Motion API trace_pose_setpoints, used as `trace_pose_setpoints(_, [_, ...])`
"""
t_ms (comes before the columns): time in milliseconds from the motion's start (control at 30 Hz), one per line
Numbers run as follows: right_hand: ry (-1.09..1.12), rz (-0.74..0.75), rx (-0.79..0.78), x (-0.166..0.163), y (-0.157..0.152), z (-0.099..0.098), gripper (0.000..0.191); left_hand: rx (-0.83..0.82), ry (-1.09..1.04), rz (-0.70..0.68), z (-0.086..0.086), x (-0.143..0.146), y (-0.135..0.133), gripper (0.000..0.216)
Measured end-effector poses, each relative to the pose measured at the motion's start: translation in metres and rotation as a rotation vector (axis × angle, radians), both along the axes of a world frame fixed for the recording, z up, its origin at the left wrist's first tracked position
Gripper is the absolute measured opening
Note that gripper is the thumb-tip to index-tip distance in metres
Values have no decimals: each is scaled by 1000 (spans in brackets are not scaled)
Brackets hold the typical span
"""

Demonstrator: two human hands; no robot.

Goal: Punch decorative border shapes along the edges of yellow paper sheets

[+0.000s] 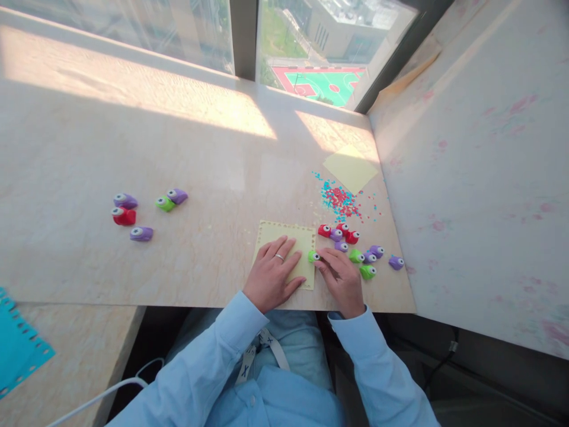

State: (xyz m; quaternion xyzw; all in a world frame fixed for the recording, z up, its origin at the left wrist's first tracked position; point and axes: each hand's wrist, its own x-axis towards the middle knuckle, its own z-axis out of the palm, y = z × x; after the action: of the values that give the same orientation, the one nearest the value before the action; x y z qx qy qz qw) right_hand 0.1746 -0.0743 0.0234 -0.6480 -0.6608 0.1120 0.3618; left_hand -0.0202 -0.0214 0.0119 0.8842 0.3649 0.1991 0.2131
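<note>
A pale yellow sheet of paper (262,234) lies on the table, with small holes punched along its far edge and part of its right edge. My left hand (276,270) rests flat on it with the fingers spread. At the right edge of the sheet, my right hand (342,277) grips a green craft punch (312,256) between thumb and fingers. Just beyond that hand sit several more punches: red ones (352,237), purple ones (377,251) and green ones (367,272).
Red and blue paper bits (340,200) are scattered beyond the punches, beside more yellow paper (351,166). Several punches (141,233) stand on the left of the table (213,172). A blue punched sheet (20,344) lies at lower left. A flowered wall (466,178) bounds the right side.
</note>
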Motion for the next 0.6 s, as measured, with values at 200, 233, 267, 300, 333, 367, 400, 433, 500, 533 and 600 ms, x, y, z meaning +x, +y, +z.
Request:
trace_pose_setpoints(200, [0,-15,8,-1,-3,-1,21,-6,-3,7,1,0,-1,48])
trace_pose_setpoints(233, [5,-19,6,-1,-3,-2,21,-11,-6,12,2,1,-1,48])
trace_pose_setpoints(267, [10,-23,5,-1,-3,-2,21,-15,-8,16,2,1,-1,48])
trace_pose_setpoints(300, [14,-26,5,0,-3,-3,21,-18,-9,20,2,1,-1,48])
trace_pose_setpoints(333, [16,-28,7,0,-3,-3,21,-19,-8,22,2,1,-1,48])
trace_pose_setpoints(367, [17,-29,11,0,-3,-4,21,-20,-7,23,2,1,-2,48])
trace_pose_setpoints(400, [16,-30,16,0,-3,-4,21,-20,-5,24,2,1,-2,48])
trace_pose_setpoints(433, [14,-29,23,0,-3,-5,21,-19,-3,25,2,1,-1,48])
trace_pose_setpoints(500, [9,-27,37,0,-3,-6,21,-17,4,27,1,1,-1,48])
trace_pose_setpoints(533, [6,-25,44,0,-3,-6,21,-16,8,27,1,1,-1,48])
trace_pose_setpoints(600, [-2,-24,59,0,-3,-6,20,-15,17,26,1,1,-1,49])
